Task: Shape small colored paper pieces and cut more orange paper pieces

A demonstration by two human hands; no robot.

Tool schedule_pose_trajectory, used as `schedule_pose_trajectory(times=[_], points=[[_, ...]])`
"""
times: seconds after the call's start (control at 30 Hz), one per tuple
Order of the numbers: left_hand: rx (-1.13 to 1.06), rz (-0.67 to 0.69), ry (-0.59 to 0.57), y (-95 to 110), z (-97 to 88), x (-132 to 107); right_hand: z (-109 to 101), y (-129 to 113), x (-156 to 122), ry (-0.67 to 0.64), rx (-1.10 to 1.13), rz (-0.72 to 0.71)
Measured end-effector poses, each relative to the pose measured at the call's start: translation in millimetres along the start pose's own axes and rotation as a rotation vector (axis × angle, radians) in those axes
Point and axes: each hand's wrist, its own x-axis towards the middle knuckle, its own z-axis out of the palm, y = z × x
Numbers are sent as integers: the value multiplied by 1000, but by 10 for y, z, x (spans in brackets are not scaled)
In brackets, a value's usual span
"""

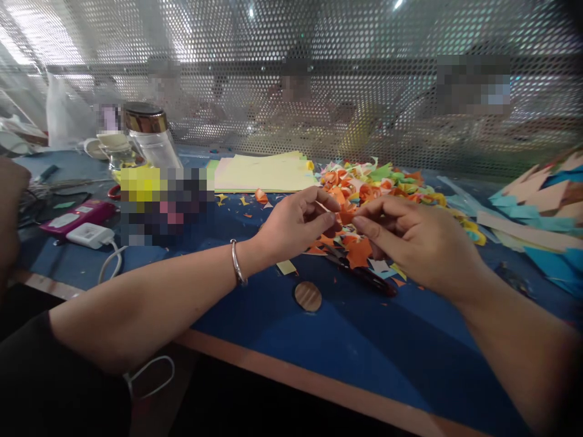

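Observation:
My left hand [300, 223], with a silver bangle at the wrist, has thumb and fingers curled together. Facing it, my right hand [414, 243] is closed in a pinch. A small orange paper piece [347, 213] shows between the fingertips of both hands, against similar orange paper behind. Beneath them lie more orange paper cutouts [358, 250], and dark-handled scissors [371, 278] partly covered by scraps. A heap of folded colored paper [382, 179] is just beyond my hands. Nearer to me is a round, wood-colored disc [308, 296] on the blue table [273, 315].
A stack of pale yellow paper sheets [264, 173] lies behind my left hand. At left stand a clear bottle [157, 145], a pink power strip [77, 220] and a white charger [91, 235]. Layered paper strips [542, 194] fill the right. A perforated metal screen [346, 73] closes the back.

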Motion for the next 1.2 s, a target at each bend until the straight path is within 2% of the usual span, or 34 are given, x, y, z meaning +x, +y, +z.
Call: schedule_pose_trajectory(times=[0.13, 0.27, 0.4, 0.57, 0.73, 0.83, 1.03, 1.2], points=[[110, -19, 63, -49, -110, 48, -13, -4, 3, 32, -44, -19], [458, 3, 40, -86, -303, 112, -12, 22, 4, 41, -76, -15], [690, -56, -127, -37, -457, 136, -5, 62, -7, 24, -89, -2], [884, -104, -307, 103, -508, 76, 6, 59, -15, 15, -135, -27], [939, -171, -380, 245, -506, 35, 19, 69, -1, 22, -162, -72], [897, -229, -441, 297, -505, 36, 23, 109, 3, 16, -187, -94], [738, -231, -645, 284, -530, 41, 21, 118, 7, -15, -204, -90], [737, -234, -708, 244, -569, 60, 17, 94, 12, -5, -234, -126]])
